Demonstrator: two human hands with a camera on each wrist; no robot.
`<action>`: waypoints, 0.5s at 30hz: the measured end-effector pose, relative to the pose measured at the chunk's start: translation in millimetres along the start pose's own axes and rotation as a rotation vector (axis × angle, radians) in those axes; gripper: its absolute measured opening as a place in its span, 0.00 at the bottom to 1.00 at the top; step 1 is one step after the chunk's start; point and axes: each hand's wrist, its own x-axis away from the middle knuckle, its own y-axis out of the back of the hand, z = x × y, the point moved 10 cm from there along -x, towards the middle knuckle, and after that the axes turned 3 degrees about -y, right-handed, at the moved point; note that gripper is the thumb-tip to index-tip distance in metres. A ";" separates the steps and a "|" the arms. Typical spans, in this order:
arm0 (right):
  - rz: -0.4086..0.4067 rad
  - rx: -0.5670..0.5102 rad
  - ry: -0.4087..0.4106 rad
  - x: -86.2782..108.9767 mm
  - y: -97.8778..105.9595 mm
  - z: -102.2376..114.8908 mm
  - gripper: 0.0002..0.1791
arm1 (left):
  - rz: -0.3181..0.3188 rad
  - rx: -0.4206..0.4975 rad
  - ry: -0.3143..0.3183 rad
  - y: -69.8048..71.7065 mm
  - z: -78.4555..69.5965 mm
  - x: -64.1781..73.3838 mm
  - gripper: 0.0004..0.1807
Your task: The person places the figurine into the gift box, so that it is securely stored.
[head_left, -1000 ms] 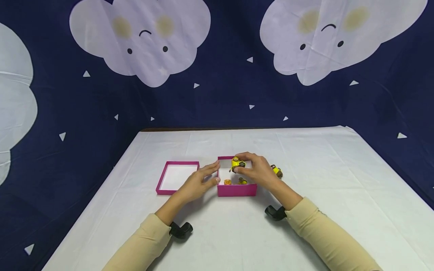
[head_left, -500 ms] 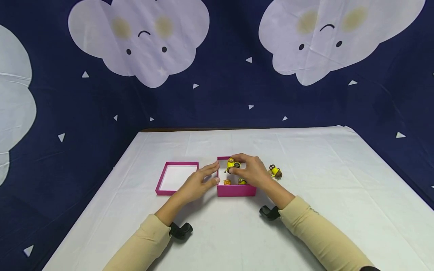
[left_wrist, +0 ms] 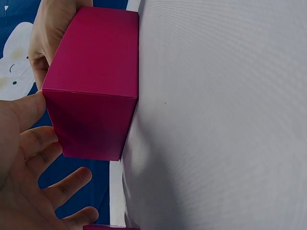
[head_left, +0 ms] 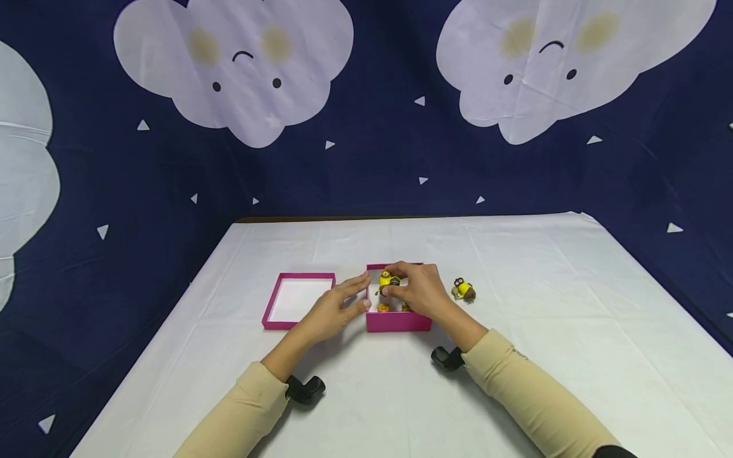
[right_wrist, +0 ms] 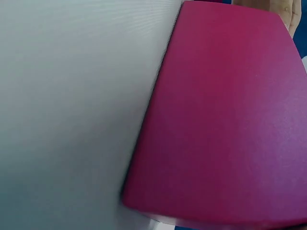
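A magenta box [head_left: 399, 322] with a white inside stands uncovered on the white-covered table. My right hand [head_left: 422, 289] reaches over it and pinches a yellow Minion figure [head_left: 386, 281] between thumb and fingers, over the box's inside. Near the box's front wall lie a small orange piece [head_left: 383, 308] and another little figure [head_left: 406, 307], partly hidden by the right hand. My left hand [head_left: 335, 310] is at the box's left side; in the left wrist view its thumb and fingertips touch the box's edge, and the other fingers spread loosely.
The magenta-rimmed lid [head_left: 300, 277] lies with its white inside up, left of the box and partly behind my left hand. A second Minion figure [head_left: 464, 291] with goggles sits on the table [head_left: 515, 267] to the right. A dark blue cloud-print cloth [head_left: 378, 178] hangs behind.
My right hand has moved left with the Minion figure, farther over the box. The figure on the table to the right now shows more fully. My left hand stays in place.
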 end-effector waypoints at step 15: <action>0.047 0.161 -0.051 -7.0 -6.3 4.3 0.23 | -0.007 0.006 -0.002 -0.3 -0.9 -0.3 0.30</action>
